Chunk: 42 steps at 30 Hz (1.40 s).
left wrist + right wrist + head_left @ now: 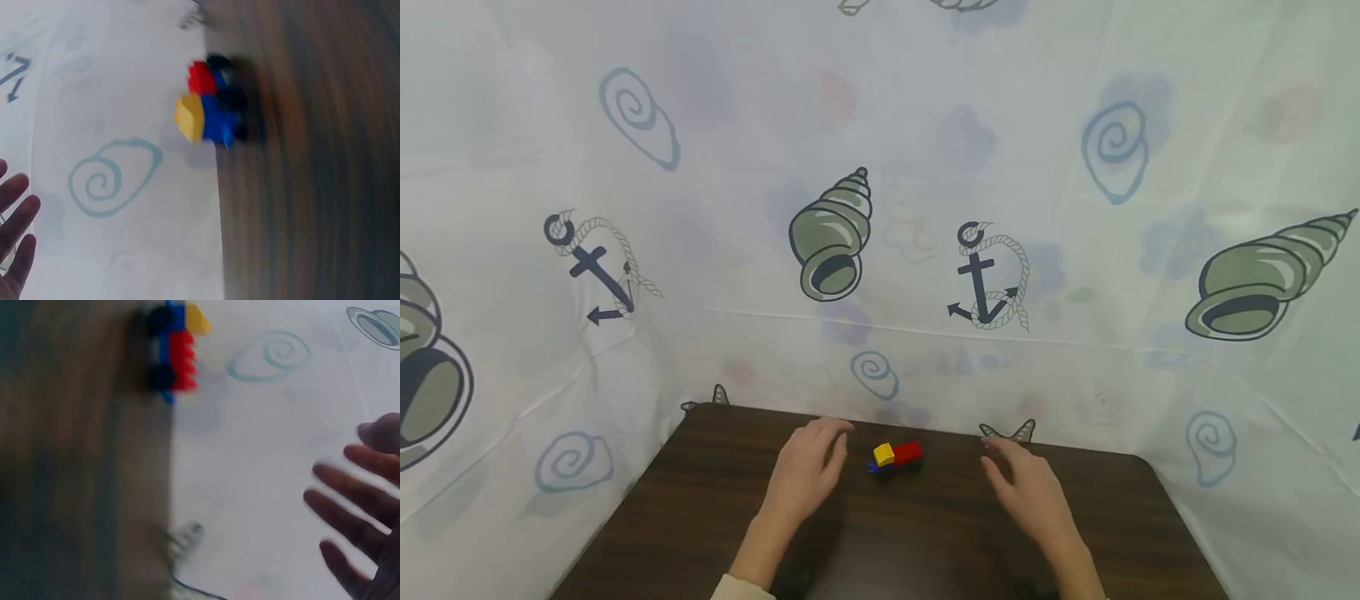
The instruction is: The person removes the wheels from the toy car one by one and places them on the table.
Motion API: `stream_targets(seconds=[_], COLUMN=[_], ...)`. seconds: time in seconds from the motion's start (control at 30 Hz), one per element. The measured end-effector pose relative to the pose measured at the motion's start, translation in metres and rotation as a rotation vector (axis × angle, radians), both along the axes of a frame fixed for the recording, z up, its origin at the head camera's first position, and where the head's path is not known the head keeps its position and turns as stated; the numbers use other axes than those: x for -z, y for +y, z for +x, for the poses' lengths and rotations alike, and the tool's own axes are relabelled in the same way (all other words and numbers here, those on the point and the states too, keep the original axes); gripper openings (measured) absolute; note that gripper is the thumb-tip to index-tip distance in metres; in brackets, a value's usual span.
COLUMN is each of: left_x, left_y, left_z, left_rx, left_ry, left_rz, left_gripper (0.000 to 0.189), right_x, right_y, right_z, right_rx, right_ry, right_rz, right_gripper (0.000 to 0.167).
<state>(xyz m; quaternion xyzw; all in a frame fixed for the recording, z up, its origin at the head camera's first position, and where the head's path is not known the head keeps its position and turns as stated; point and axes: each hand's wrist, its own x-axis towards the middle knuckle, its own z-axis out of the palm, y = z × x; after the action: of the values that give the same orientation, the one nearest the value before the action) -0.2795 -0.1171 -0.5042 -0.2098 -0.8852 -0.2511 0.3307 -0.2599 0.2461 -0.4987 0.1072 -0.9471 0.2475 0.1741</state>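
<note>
Left hand (807, 468) hovers near the toy truck (897, 458), fingers loosely spread and holding nothing; the right hand (1028, 490), spread too, hangs farther off on the other side. Between them the truck sits on the table (715, 500), toward its far edge. Its yellow block (883, 454) and red block (908, 452) are already joined on the blue base (217, 119). That much looks done; whether any handling is left, I can't tell from here.
</note>
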Motion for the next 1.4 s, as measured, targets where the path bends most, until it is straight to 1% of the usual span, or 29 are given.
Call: stream_targets(seconds=[0.03,0.1,0.13,0.2,0.27,0.33,0.4,0.47,0.53,0.6,0.67,0.73,0.8,0.83,0.9,1.0,1.07,1.17,1.23,1.4], left_x=[0.002,0.007,0.011,0.020,0.029,0.039,0.050,0.060,0.068,0.075,0.078,0.082,0.084,0.086,0.088,0.088,0.088,0.089,0.090,0.090], left_y=[0.003,0.009,0.012,0.018,0.024,0.030,0.035,0.039,0.042,0.046,0.049,0.053,0.058,0.060,0.064,0.069,0.071,0.071,0.070,0.067], left_z=[-0.001,-0.002,-0.003,-0.005,-0.009,-0.016,-0.023,-0.030,-0.035,-0.039,-0.042,-0.045,-0.046,-0.046,-0.046,-0.044,-0.044,-0.044,-0.045,-0.046], left_rx=[0.012,0.025,0.030,0.046,0.073,0.096,0.110,0.101,0.083,0.060,0.036,0.022,0.012,0.006,-0.004,-0.019,-0.027,-0.026,-0.023,-0.011], left_ry=[-0.001,-0.060,-0.115,-0.238,-0.358,-0.453,-0.513,-0.550,-0.574,-0.593,-0.609,-0.607,-0.609,-0.604,-0.593,-0.583,-0.598,-0.634,-0.659,-0.678], left_rz=[0.047,0.126,0.157,0.209,0.248,0.269,0.276,0.276,0.273,0.278,0.283,0.300,0.308,0.297,0.292,0.283,0.285,0.283,0.279,0.265], left_gripper=[0.016,0.011,0.011,0.012,0.015,0.018,0.024,0.038,0.055,0.069,0.074,0.072,0.068,0.065,0.058,0.047,0.040,0.038,0.041,0.043], right_x=[0.006,0.019,0.025,0.037,0.046,0.051,0.053,0.053,0.054,0.055,0.057,0.059,0.063,0.065,0.068,0.072,0.075,0.078,0.080,0.085], right_y=[-0.003,-0.011,-0.015,-0.023,-0.030,-0.037,-0.042,-0.050,-0.057,-0.065,-0.073,-0.080,-0.086,-0.088,-0.092,-0.095,-0.095,-0.096,-0.097,-0.099], right_z=[-0.002,-0.007,-0.009,-0.015,-0.021,-0.027,-0.035,-0.044,-0.053,-0.062,-0.071,-0.078,-0.084,-0.086,-0.088,-0.087,-0.086,-0.086,-0.087,-0.091], right_rx=[-0.006,-0.021,-0.028,-0.050,-0.070,-0.078,-0.076,-0.064,-0.050,-0.042,-0.036,-0.038,-0.041,-0.041,-0.041,-0.042,-0.037,-0.033,-0.038,-0.077], right_ry=[-0.022,-0.080,-0.113,-0.163,-0.199,-0.221,-0.232,-0.228,-0.217,-0.207,-0.192,-0.197,-0.209,-0.218,-0.245,-0.268,-0.271,-0.275,-0.282,-0.297], right_rz=[-0.061,-0.161,-0.193,-0.221,-0.218,-0.190,-0.149,-0.102,-0.079,-0.089,-0.095,-0.096,-0.069,-0.056,-0.038,-0.049,-0.072,-0.096,-0.102,-0.100], right_gripper=[0.033,0.025,0.023,0.022,0.024,0.027,0.030,0.034,0.035,0.034,0.033,0.036,0.040,0.041,0.044,0.043,0.042,0.043,0.044,0.047])
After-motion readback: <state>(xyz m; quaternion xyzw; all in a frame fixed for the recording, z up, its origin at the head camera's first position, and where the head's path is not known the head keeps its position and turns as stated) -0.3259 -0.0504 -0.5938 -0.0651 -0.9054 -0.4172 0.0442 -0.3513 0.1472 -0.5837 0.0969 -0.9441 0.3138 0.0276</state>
